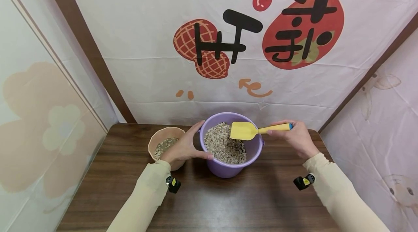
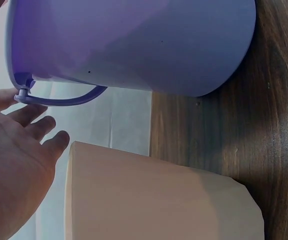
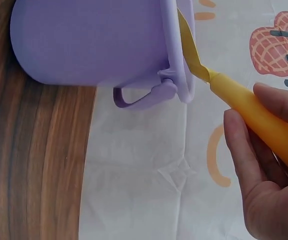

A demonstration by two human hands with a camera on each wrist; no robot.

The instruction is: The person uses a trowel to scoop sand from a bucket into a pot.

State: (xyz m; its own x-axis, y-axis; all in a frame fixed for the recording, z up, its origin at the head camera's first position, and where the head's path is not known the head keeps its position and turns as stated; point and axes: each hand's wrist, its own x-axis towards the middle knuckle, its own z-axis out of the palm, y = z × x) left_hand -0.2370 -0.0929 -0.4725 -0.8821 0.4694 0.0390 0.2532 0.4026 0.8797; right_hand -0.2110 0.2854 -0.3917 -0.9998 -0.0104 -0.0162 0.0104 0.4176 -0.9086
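Observation:
In the head view a purple bucket [image 1: 225, 171] stands on the table, partly filled with mixed light and dark grains [image 1: 220, 145]. My left hand [image 1: 186, 146] spreads along its left side, thumb resting on the front rim and fingers reaching toward the back. The left wrist view shows those fingers [image 2: 46, 127] near the bucket's handle [image 2: 64, 101], mostly straight. My right hand [image 1: 298, 137] grips the handle of a yellow toy shovel [image 1: 243, 131]. The shovel's blade slants over the bucket's right rim, above the grains; no grains are plainly visible on it.
A peach-coloured tub [image 1: 160, 134] with some grains in it stands left of the bucket, partly hidden by my left wrist. The brown wooden table [image 1: 235, 203] meets a printed cloth wall [image 1: 156, 90] at the back. More cloth hangs at both sides.

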